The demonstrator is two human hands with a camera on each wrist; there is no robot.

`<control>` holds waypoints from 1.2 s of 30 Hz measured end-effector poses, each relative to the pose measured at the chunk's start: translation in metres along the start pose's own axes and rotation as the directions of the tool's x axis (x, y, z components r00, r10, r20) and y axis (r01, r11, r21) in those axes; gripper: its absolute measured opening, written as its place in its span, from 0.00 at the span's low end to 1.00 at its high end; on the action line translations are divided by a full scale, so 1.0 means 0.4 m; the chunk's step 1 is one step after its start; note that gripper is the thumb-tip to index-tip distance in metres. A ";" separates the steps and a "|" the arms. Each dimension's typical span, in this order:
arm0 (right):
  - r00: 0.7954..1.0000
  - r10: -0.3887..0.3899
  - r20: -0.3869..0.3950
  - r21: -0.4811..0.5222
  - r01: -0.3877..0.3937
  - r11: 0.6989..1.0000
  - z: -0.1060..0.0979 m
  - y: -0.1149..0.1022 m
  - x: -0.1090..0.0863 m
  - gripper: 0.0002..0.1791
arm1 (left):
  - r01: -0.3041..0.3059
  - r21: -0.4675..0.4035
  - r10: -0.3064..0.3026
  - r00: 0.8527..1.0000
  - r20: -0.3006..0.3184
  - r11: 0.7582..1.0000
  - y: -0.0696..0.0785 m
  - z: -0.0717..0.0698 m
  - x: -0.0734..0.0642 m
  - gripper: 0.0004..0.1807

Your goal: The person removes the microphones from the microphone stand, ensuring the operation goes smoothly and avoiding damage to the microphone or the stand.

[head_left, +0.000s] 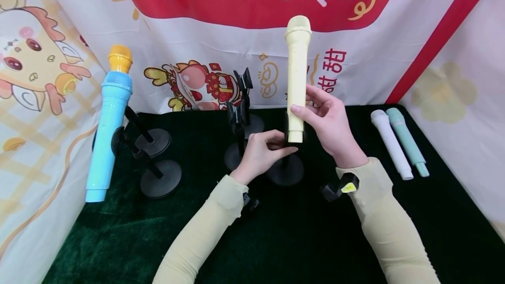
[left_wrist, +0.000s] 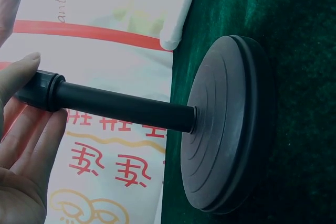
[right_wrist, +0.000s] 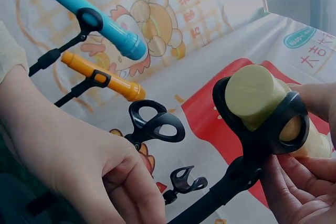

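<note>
A pale yellow microphone (head_left: 297, 65) stands nearly upright, held by my right hand (head_left: 331, 124) between thumb and fingers. In the right wrist view its lower end sits in the black clip (right_wrist: 257, 142) of a microphone stand. My left hand (head_left: 260, 150) pinches that stand below the clip; the left wrist view has thumb and fingers around the collar (left_wrist: 42, 90) at the top of its pole (left_wrist: 126, 106). The stand's round base (left_wrist: 215, 124) rests on the green cloth.
Two stands with bare clips (head_left: 236, 115) are left of my hands. Farther left, stands hold a blue microphone (head_left: 106, 135) and an orange microphone (head_left: 120, 58). A white microphone (head_left: 392, 146) and a green microphone (head_left: 408, 141) lie at the right. A printed backdrop (head_left: 213, 43) hangs behind.
</note>
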State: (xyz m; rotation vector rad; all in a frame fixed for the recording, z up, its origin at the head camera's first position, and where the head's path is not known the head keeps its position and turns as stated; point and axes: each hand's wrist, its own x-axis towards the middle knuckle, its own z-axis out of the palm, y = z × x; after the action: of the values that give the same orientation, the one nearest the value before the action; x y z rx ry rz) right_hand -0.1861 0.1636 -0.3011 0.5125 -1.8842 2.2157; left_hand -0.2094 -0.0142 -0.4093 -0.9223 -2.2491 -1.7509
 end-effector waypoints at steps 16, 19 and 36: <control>0.999 -0.032 -0.037 -0.047 0.030 0.998 0.008 -0.001 0.023 0.27 | 0.021 -0.030 -0.021 1.000 0.008 0.999 0.001 -0.002 -0.002 0.11; 0.999 -0.031 -0.044 -0.054 0.028 0.998 0.010 0.000 0.028 0.26 | 0.023 -0.036 -0.022 1.000 0.012 0.999 0.003 -0.003 -0.001 0.12; 0.996 -0.032 -0.080 -0.023 0.031 0.999 0.010 -0.006 0.055 0.26 | 0.024 -0.034 -0.023 1.000 0.015 0.999 -0.002 -0.003 0.001 0.10</control>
State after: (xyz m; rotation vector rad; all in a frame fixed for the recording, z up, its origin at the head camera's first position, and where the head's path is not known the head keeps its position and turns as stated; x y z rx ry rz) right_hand -0.2049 0.1583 -0.2899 0.4400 -1.8454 2.1599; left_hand -0.2104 -0.0152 -0.4096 -0.9222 -2.2546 -1.8042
